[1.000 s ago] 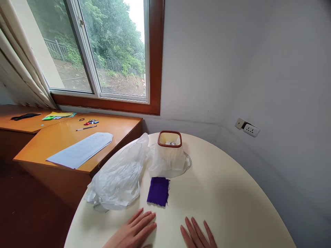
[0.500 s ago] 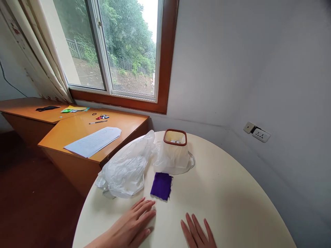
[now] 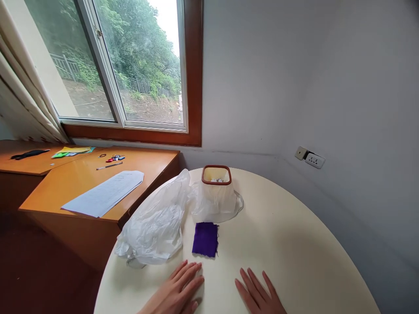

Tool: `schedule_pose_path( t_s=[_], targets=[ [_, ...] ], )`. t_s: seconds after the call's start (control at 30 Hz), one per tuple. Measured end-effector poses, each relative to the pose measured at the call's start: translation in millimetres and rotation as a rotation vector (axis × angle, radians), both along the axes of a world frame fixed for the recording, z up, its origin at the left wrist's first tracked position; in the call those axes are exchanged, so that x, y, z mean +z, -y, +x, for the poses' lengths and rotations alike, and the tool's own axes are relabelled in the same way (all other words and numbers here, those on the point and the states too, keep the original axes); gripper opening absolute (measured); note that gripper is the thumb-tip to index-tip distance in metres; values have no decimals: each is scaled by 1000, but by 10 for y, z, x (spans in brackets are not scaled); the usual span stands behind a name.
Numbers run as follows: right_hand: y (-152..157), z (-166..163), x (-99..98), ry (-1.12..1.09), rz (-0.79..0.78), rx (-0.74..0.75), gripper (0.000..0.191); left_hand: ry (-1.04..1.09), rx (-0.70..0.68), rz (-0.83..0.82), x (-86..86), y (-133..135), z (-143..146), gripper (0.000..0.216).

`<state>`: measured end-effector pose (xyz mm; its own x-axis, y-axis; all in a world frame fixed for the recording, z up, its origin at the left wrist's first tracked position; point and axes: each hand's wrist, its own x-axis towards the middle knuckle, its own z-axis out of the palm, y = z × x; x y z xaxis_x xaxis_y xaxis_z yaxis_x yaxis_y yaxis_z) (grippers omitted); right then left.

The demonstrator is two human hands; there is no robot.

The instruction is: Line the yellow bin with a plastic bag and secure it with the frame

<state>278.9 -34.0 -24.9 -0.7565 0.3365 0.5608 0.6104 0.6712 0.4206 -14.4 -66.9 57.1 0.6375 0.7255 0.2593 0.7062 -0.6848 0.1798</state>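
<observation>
My left hand [image 3: 178, 290] rests on the pale round table [image 3: 288, 244] with its fingers stretched out, holding nothing. Just beyond its fingertips lies a folded purple cloth [image 3: 205, 239] with frayed edges; hand and cloth are apart. To the right, my right hand [image 3: 260, 292] lies with its fingers spread, also holding nothing. A crumpled white plastic bag [image 3: 157, 231] is on the table ahead of my left hand. Behind the cloth stands a small bin [image 3: 216, 184] with a brown rim, lined with a white bag; some whitish bits show inside it.
A wooden desk [image 3: 147, 161] at the left bears sheets of paper [image 3: 106, 192], a pen [image 3: 109, 165], keys [image 3: 116, 158] and a black item [image 3: 29, 154]. Beyond are a window [image 3: 147, 65] and a curtain [image 3: 26, 87]. A wall socket [image 3: 314, 160] is at the right.
The view has turned slightly, so the desk and window sit farther left in the picture. Both hands stay flat on the table, and the cloth, bag and bin look unmoved.
</observation>
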Motion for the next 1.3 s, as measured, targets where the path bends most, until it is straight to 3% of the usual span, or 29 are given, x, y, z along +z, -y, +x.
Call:
schedule_pose_path(
  t_s=[0.4, 0.8, 0.87, 0.97, 1.03, 1.3],
  targets=[
    [37, 22, -41, 15, -135, -28, 58, 4, -95, 67, -327, -132, -125, 46],
    [45, 3, 140, 9, -84, 24, 50, 52, -32, 5, -109, -26, -63, 37],
    [27, -10, 240, -3, -173, 46, 42, 129, -21, -27, -93, -51, -16, 33],
    [-26, -58, 469, -70, -493, 20, 21, 226, 56, -110, -69, -149, 94, 25],
    [-106, -110, 657, -138, -664, -19, 20, 264, 140, -137, -18, -259, 176, 20],
    [-933, -450, 1424, -300, -579, 15, 23, 553, 341, -116, 538, -948, 330, 22]
  ],
)
